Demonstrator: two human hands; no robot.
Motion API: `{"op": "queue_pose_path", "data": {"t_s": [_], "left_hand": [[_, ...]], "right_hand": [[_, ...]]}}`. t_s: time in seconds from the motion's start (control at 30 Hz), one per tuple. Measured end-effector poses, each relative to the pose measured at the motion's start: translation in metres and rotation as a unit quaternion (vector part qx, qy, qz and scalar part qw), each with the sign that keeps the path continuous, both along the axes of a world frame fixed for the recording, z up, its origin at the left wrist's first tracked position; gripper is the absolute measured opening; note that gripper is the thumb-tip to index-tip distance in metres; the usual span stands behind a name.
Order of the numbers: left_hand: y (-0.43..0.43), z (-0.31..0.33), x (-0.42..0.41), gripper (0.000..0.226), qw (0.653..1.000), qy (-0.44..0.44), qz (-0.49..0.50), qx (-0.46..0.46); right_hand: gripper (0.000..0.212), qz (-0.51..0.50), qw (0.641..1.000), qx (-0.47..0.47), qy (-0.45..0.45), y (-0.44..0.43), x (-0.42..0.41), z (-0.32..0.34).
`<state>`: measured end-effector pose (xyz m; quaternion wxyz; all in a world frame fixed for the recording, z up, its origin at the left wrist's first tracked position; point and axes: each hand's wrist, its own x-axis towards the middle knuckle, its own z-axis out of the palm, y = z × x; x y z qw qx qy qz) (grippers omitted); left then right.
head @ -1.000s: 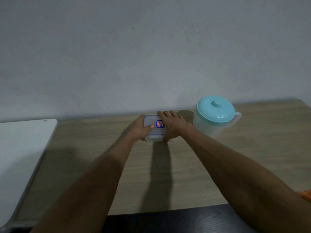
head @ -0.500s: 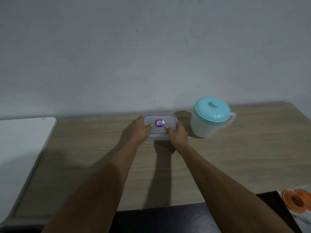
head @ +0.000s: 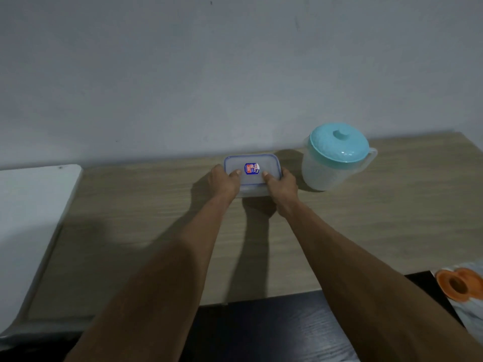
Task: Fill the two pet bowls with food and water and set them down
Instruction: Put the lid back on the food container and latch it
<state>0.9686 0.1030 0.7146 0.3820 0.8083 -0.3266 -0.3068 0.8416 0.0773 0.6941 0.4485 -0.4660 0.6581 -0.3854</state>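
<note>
A small clear plastic container (head: pixel 252 164) with a blue-rimmed lid and a red and blue sticker sits on the wooden table (head: pixel 156 205) near the wall. My left hand (head: pixel 224 180) grips its left side with the thumb on the lid. On the right side, my right hand (head: pixel 283 184) holds it the same way. A translucent water jug (head: pixel 332 163) with a turquoise lid stands just right of the container. No pet bowl is clearly visible.
A white surface (head: pixel 31 210) adjoins the table on the left. A dark wood-grain surface (head: pixel 274 333) lies below the table's front edge. An orange and white patterned object (head: pixel 460 286) shows at the lower right edge.
My right hand slid from the top of the lid to the container's right side. The view has shifted, bringing the orange object into sight.
</note>
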Motion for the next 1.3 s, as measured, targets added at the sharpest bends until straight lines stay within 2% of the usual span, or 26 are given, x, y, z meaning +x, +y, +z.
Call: {"op": "queue_pose_path", "data": {"t_s": [0.07, 0.27, 0.5, 0.8, 1.0, 1.07, 1.23, 1.3], "left_hand": [[-0.001, -0.003, -0.001, 0.036, 0.998, 0.049, 0.029, -0.03], [0.005, 0.002, -0.005, 0.036, 0.995, 0.086, 0.045, -0.039], [0.047, 0.011, -0.026, 0.04, 0.994, 0.094, 0.059, -0.022], [0.154, 0.048, -0.096, 0.037, 0.995, 0.069, 0.061, -0.047], [0.23, 0.063, -0.156, 0.056, 0.996, 0.047, 0.066, -0.05], [0.25, 0.06, -0.173, 0.054, 0.995, 0.054, 0.068, -0.051], [0.297, 0.035, -0.211, 0.032, 0.99, 0.094, 0.086, -0.068], [0.313, 0.018, -0.218, 0.028, 0.987, 0.11, 0.1, -0.067]], "right_hand": [[0.041, -0.002, 1.0, 0.0, -0.008, 0.001, 0.0, 0.0], [0.04, -0.005, 0.999, 0.017, -0.047, 0.003, -0.001, 0.0], [0.037, 0.007, 0.998, 0.017, -0.052, 0.04, -0.024, 0.012], [0.031, 0.035, 0.997, -0.006, -0.065, 0.137, -0.097, 0.046], [0.034, 0.047, 0.996, -0.014, -0.073, 0.213, -0.159, 0.059], [0.035, 0.053, 0.996, -0.006, -0.075, 0.235, -0.176, 0.057], [0.045, 0.04, 0.994, 0.038, -0.09, 0.28, -0.203, 0.032], [0.039, 0.037, 0.992, 0.056, -0.103, 0.292, -0.209, 0.015]]}}
